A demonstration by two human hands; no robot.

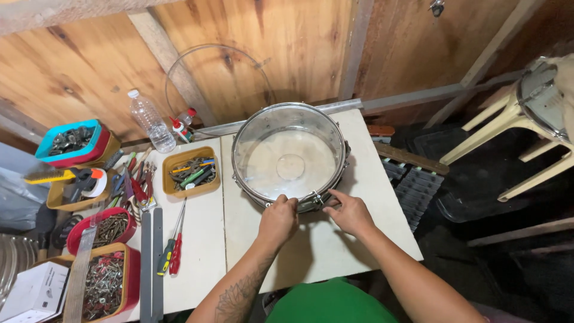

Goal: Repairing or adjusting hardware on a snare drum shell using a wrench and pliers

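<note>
Nearest: green shirt front [326, 305] at bottom edge, 2 bare forearms reaching forward over white tabletop [323, 245]. Left hand [278, 219] curled closed, thumb and fingers pinched on the near rim of the shiny metal snare drum shell with clear head [291, 157], likely steadying it. Right hand [351, 212] just beside, fingers half curled, fingertips pinching small chrome lug hardware [315, 199] at the near rim; exact grip too small to tell. Drum sits flat near table's far edge, middle-right, open side up, close enough for both hands to work the rim.

Left of the hands: 2 screwdrivers, red and yellow-green handles [170, 254], laid parallel within reach, beside 2 grey metal rulers [151, 263]. Red tubs of loose screws [107, 263] at left edge. Further: mustard square tray of mixed hand tools [191, 171], teal-and-red tub of dark parts [72, 142]. Farthest: clear plastic water bottle [152, 121] standing upright, thin wire hoop [218, 81] leaning on plywood wall [287, 42]. Cream plastic chair [514, 128] at right, well apart.
</note>
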